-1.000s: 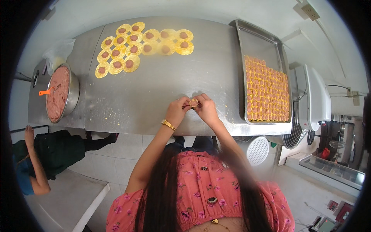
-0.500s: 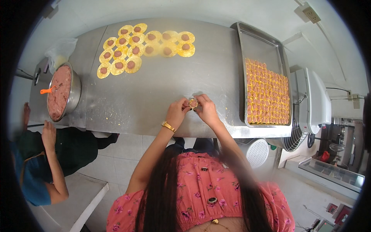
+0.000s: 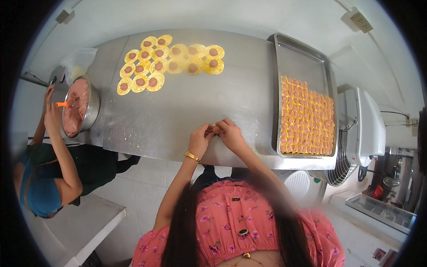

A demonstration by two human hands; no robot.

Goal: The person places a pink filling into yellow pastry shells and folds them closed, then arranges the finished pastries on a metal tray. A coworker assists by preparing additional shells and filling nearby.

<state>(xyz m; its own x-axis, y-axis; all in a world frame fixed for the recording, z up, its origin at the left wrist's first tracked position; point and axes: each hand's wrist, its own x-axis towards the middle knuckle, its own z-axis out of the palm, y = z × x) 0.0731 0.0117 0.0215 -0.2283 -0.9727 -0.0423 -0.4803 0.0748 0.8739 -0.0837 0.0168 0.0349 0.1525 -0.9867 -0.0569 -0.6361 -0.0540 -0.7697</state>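
Note:
Near the front edge of the steel table, my left hand (image 3: 201,139) and my right hand (image 3: 232,135) pinch one small dumpling (image 3: 216,129) between their fingertips. Its yellow wrapper is gathered up, and the fingers hide most of it. Farther off to the left lie several flat round yellow wrappers (image 3: 154,83), each with a lump of pink meat filling on it. On the right, a metal tray (image 3: 276,102) holds tight rows of finished dumplings (image 3: 307,120) with pink tops; its far part shows bare metal.
A steel bowl (image 3: 94,107) of pink ground meat with an orange-handled tool (image 3: 64,103) stands at the left, beside a clear plastic bag (image 3: 82,58). A co-worker (image 3: 66,173) is next to it. Right of the tray is a white machine (image 3: 367,127) with a wire guard.
My fingers have closed in over the dumpling, covering its meat top, and both hands remain on it. The co-worker's hand has moved up beside the bowl. The whole view has shifted slightly.

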